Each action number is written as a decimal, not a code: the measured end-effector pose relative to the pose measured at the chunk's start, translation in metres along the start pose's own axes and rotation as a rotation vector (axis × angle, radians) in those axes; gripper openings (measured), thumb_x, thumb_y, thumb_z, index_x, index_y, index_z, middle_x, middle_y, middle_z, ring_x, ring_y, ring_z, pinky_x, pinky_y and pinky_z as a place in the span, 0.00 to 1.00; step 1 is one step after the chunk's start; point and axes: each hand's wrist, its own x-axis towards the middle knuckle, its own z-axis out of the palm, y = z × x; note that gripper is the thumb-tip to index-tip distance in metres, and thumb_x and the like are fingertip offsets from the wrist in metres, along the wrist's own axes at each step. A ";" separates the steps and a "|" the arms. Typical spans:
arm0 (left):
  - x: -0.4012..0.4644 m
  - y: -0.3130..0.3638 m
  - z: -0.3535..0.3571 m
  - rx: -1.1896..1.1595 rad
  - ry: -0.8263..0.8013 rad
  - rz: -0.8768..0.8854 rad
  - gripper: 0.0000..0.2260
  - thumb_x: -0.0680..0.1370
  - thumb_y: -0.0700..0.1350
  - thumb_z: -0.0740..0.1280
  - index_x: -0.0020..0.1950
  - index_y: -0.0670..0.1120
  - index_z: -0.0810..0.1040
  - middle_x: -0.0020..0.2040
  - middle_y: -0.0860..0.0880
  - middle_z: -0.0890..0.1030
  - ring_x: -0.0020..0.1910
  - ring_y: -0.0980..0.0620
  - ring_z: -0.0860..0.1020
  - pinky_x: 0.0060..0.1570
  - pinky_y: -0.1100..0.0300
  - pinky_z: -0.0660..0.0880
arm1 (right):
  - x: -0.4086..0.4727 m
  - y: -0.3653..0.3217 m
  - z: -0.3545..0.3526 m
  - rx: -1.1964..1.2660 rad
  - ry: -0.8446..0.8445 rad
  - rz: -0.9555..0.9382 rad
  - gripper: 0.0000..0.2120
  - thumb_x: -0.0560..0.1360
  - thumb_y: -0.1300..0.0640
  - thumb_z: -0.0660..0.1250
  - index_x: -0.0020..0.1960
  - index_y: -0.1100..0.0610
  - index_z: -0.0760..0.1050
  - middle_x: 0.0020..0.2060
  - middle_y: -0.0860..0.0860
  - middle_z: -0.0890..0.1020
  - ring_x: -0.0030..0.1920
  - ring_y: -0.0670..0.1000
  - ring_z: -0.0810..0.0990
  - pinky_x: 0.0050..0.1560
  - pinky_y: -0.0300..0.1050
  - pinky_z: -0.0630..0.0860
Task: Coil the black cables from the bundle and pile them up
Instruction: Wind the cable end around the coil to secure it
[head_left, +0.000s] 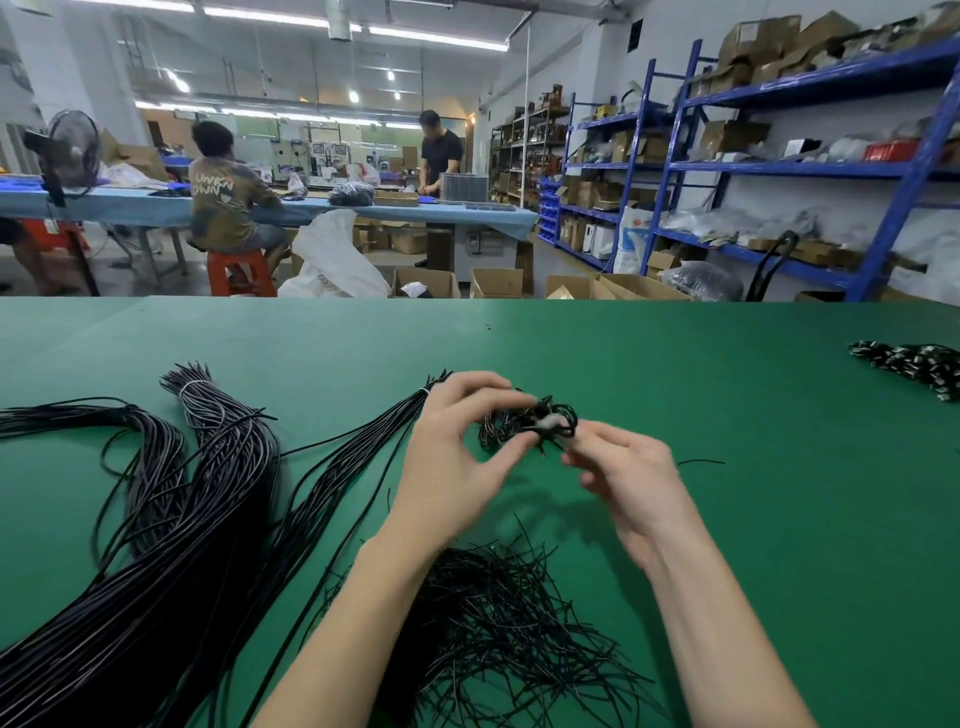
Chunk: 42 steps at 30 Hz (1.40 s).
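A small coil of black cable (524, 423) is held above the green table (727, 415) at the centre. My left hand (457, 457) pinches the coil's left side between thumb and fingers. My right hand (628, 478) pinches the coil's right end, where a thin tie sticks out. Long bundles of black cables (171, 530) lie across the left of the table, bound near their far ends. A heap of short black wire ties (498, 623) lies between my forearms.
A pile of coiled cables (914, 364) lies at the far right of the table. One loose tie (701, 461) lies beside my right hand. Beyond the table are cardboard boxes, blue shelving at the right and two people at a blue bench.
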 end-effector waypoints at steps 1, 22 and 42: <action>0.001 -0.001 -0.002 -0.099 -0.059 -0.197 0.09 0.75 0.46 0.75 0.53 0.54 0.83 0.54 0.57 0.81 0.50 0.61 0.78 0.49 0.68 0.72 | 0.001 -0.001 -0.002 -0.154 0.055 -0.176 0.07 0.75 0.64 0.74 0.41 0.54 0.86 0.35 0.48 0.86 0.34 0.44 0.80 0.29 0.33 0.73; 0.000 0.014 -0.001 -0.099 -0.023 0.185 0.09 0.71 0.32 0.76 0.48 0.41 0.87 0.47 0.50 0.87 0.46 0.57 0.84 0.51 0.63 0.80 | 0.003 -0.001 -0.007 0.065 -0.135 0.022 0.11 0.74 0.66 0.71 0.36 0.57 0.88 0.27 0.52 0.77 0.25 0.43 0.69 0.25 0.31 0.63; 0.005 0.005 -0.008 -0.893 -0.392 -0.924 0.19 0.70 0.41 0.75 0.60 0.38 0.81 0.41 0.50 0.79 0.35 0.58 0.75 0.39 0.67 0.71 | -0.003 -0.007 -0.014 -0.533 -0.169 -0.433 0.05 0.72 0.53 0.78 0.42 0.44 0.84 0.43 0.43 0.86 0.33 0.53 0.78 0.35 0.38 0.75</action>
